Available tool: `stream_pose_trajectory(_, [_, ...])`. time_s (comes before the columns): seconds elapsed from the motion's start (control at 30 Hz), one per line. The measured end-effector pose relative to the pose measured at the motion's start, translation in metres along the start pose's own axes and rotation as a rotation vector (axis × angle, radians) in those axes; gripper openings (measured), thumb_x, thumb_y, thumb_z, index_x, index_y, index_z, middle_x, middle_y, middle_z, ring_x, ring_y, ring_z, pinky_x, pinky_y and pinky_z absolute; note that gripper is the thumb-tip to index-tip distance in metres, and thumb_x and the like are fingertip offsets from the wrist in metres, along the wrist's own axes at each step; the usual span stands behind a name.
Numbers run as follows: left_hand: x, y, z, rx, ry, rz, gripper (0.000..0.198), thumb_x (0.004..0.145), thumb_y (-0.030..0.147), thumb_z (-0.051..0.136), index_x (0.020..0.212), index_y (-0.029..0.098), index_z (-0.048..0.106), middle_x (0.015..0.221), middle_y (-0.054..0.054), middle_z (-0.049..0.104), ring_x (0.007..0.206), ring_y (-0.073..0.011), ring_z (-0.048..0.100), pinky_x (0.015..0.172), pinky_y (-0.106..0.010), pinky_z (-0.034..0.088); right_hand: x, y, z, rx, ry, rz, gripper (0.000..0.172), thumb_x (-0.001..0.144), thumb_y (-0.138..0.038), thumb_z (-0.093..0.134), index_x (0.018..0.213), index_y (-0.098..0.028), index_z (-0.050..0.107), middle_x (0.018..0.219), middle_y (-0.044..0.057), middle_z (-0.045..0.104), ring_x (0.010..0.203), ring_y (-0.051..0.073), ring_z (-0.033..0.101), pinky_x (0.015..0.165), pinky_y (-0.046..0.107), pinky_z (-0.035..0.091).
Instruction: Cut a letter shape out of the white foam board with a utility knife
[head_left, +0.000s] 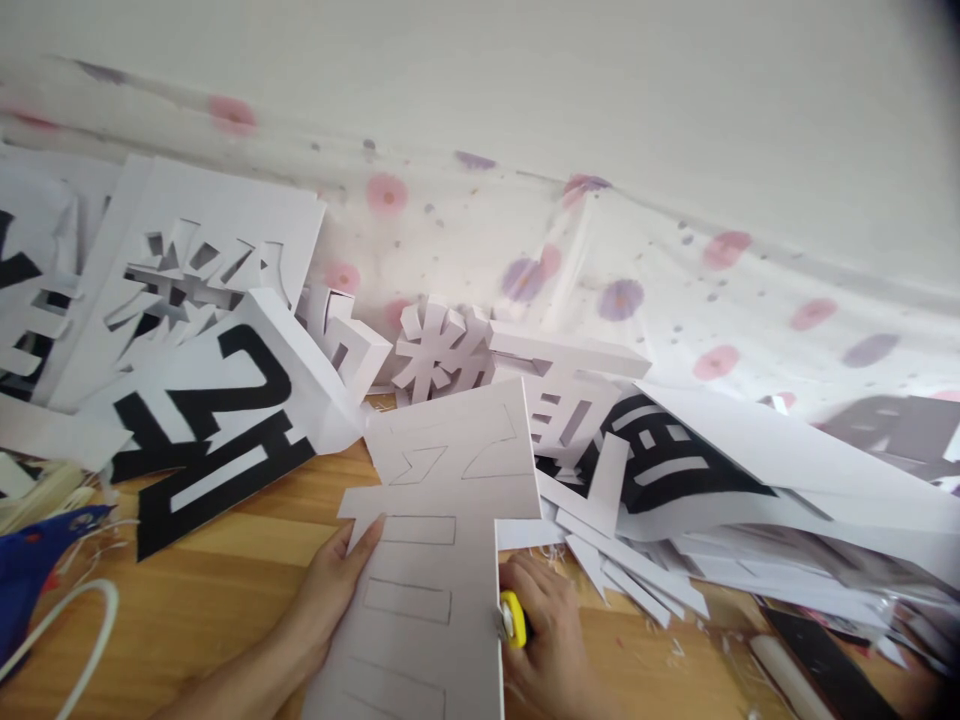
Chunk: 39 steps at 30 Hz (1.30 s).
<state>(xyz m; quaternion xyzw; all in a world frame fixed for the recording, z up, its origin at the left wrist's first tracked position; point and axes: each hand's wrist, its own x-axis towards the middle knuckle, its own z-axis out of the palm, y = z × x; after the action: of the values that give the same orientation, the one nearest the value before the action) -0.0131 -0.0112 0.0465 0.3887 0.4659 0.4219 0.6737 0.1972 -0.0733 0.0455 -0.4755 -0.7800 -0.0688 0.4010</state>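
A white foam board cut-out [412, 555] with pencilled outlines tilts up in front of me. My left hand [330, 585] grips its left edge, thumb lying on the front face and the other fingers mostly behind. In my right hand [551, 625] is a yellow utility knife [514, 620], with the fingers closed round it at the board's right edge. Its metal tip overlaps that edge; whether the blade is in the board I cannot tell. Left of the board lies a paper sheet with black printed strokes [225, 460].
White block characters [435, 345] stand along the back by a dotted plastic sheet [480, 230]. Board strips [622, 560] and a curled black-printed sheet [660, 450] lie to the right. A blue tool [37, 570] with a white cord [105, 620] sits at the left on the wooden table [247, 570].
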Motion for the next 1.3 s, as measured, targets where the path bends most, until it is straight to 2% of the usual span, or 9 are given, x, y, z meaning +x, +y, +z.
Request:
stream_pose_trajectory(0.2, [-0.007,0.003,0.006,0.048,-0.064,0.023,0.045,0.069,0.055,0.062,0.093,0.017,0.063,0.093,-0.008,0.070,0.086,-0.0281,0.063,0.072,-0.032,0.046,-0.002,0.004,-0.001,-0.053,0.093,0.041,0.014,0.066,-0.012,0.041,0.075,-0.021,0.044,0.061,-0.001,0.052,0.053,0.014,0.048,0.050,0.024,0.033])
stream_pose_trajectory(0.3, [-0.008,0.002,0.007,0.070,-0.062,0.023,0.044,0.068,0.055,0.062,0.088,0.017,0.064,0.089,-0.008,0.070,0.083,-0.0279,0.063,0.071,-0.032,0.046,-0.002,0.006,-0.002,-0.103,0.117,0.070,0.017,0.065,-0.012,0.040,0.077,-0.021,0.046,0.059,-0.002,0.052,0.051,0.014,0.048,0.048,0.024,0.033])
stream_pose_trajectory(0.47, [-0.003,-0.001,0.002,0.103,-0.009,0.076,0.039,0.071,0.052,0.061,0.088,0.018,0.062,0.094,-0.007,0.069,0.087,-0.0267,0.062,0.073,-0.031,0.045,0.000,0.007,-0.001,-0.110,0.101,0.099,0.010,0.068,-0.013,0.040,0.070,-0.022,0.042,0.055,-0.003,0.047,0.049,0.013,0.046,0.046,0.023,0.031])
stream_pose_trajectory(0.63, [-0.005,0.000,0.003,0.080,-0.052,0.051,0.040,0.071,0.052,0.061,0.090,0.018,0.062,0.097,-0.008,0.069,0.089,-0.0277,0.062,0.072,-0.032,0.045,-0.002,0.007,0.001,-0.128,0.135,0.095,0.008,0.067,-0.014,0.040,0.069,-0.021,0.043,0.055,-0.002,0.048,0.049,0.013,0.046,0.046,0.023,0.032])
stream_pose_trajectory(0.83, [-0.011,0.003,0.010,0.076,-0.100,0.047,0.044,0.070,0.053,0.062,0.094,0.016,0.062,0.099,-0.009,0.068,0.089,-0.0275,0.062,0.074,-0.032,0.045,-0.005,0.013,0.001,-0.169,0.194,0.156,0.017,0.062,-0.013,0.040,0.050,-0.022,0.032,0.049,-0.001,0.041,0.046,0.012,0.038,0.045,0.024,0.027])
stream_pose_trajectory(0.97, [-0.008,0.001,0.008,0.105,-0.101,0.053,0.044,0.073,0.053,0.059,0.095,0.015,0.061,0.097,-0.009,0.068,0.089,-0.0267,0.061,0.075,-0.032,0.045,-0.004,0.014,0.001,-0.165,0.191,0.168,0.017,0.061,-0.013,0.041,0.048,-0.021,0.032,0.049,-0.002,0.041,0.047,0.011,0.035,0.045,0.023,0.026])
stream_pose_trajectory(1.1, [-0.002,-0.002,0.001,0.132,-0.042,0.108,0.040,0.074,0.051,0.059,0.095,0.016,0.059,0.100,-0.008,0.067,0.092,-0.0259,0.060,0.077,-0.032,0.044,-0.003,0.015,0.000,-0.140,0.181,0.143,0.016,0.062,-0.014,0.041,0.049,-0.021,0.035,0.048,-0.002,0.042,0.047,0.011,0.035,0.046,0.024,0.026])
stream_pose_trajectory(1.2, [0.001,-0.003,-0.003,0.158,-0.007,0.154,0.038,0.074,0.049,0.061,0.094,0.016,0.059,0.099,-0.008,0.066,0.091,-0.0255,0.060,0.077,-0.031,0.044,-0.005,0.016,0.000,-0.118,0.170,0.123,0.016,0.064,-0.014,0.040,0.050,-0.022,0.035,0.050,-0.001,0.044,0.049,0.012,0.036,0.047,0.025,0.026])
stream_pose_trajectory(1.3, [0.002,-0.002,-0.003,0.117,-0.032,0.149,0.038,0.074,0.048,0.061,0.096,0.017,0.059,0.100,-0.008,0.067,0.090,-0.0247,0.061,0.077,-0.031,0.045,-0.008,0.018,0.000,-0.086,0.137,0.096,0.013,0.067,-0.015,0.041,0.056,-0.021,0.039,0.052,0.000,0.046,0.051,0.014,0.040,0.049,0.026,0.027])
